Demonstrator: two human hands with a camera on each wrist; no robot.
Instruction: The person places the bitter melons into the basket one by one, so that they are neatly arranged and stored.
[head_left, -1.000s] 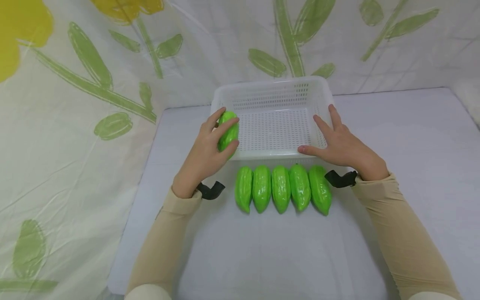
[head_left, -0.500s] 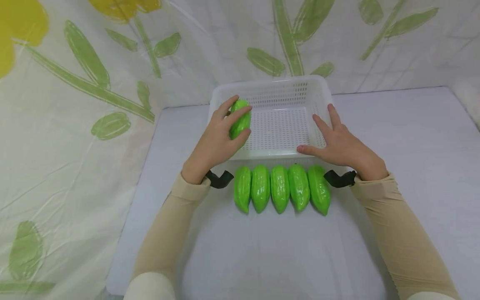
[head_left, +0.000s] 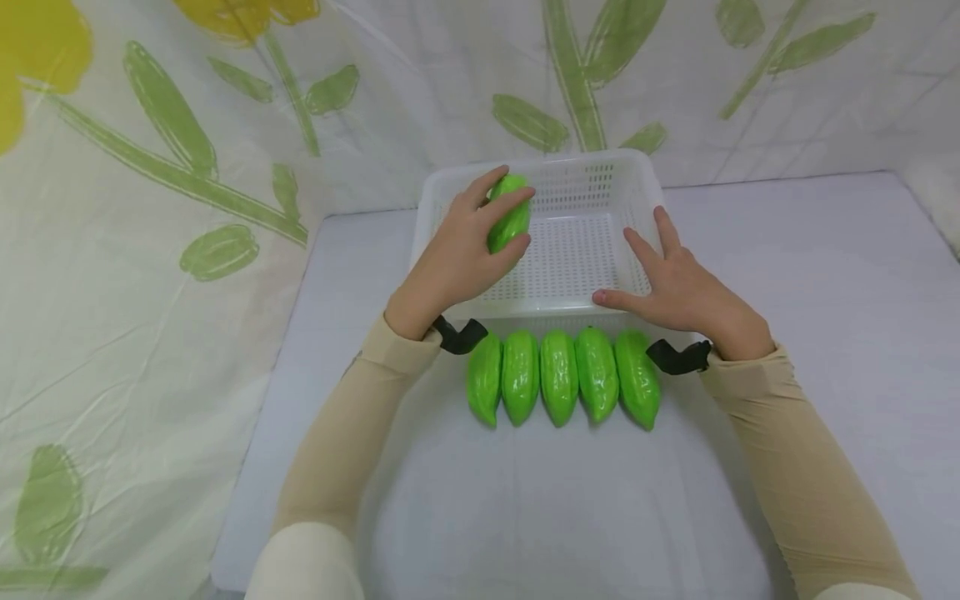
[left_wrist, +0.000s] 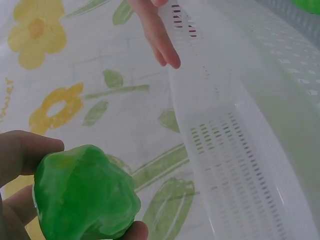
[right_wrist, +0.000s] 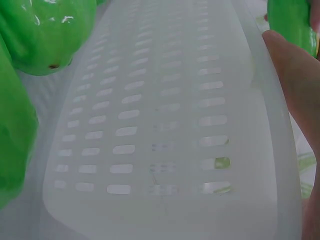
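Observation:
My left hand (head_left: 472, 237) holds a glossy green bitter melon (head_left: 512, 218) between thumb and fingers, above the left half of a white plastic basket (head_left: 450, 310). In the left wrist view this bitter melon (left_wrist: 85, 195) shows end-on, gripped around its sides. My right hand (head_left: 686, 287) is spread at the basket's right front corner, with its thumb by the front rim and its fingers by the right side. In the right wrist view the thumb (right_wrist: 295, 75) lies along the rim. Several more bitter melons (head_left: 558, 379) lie side by side in front of the basket.
A pale table (head_left: 570, 508) carries the basket near its back edge. Behind it and on the left hangs a white cloth (head_left: 420, 92) printed with flowers and leaves. Black straps (head_left: 678, 357) stick out at both wrists, the left one close over the leftmost melon.
My left hand has carried the bitter melon rightward and farther back, from the basket's left rim to over its inside. My right hand, the basket and the row of bitter melons stay put.

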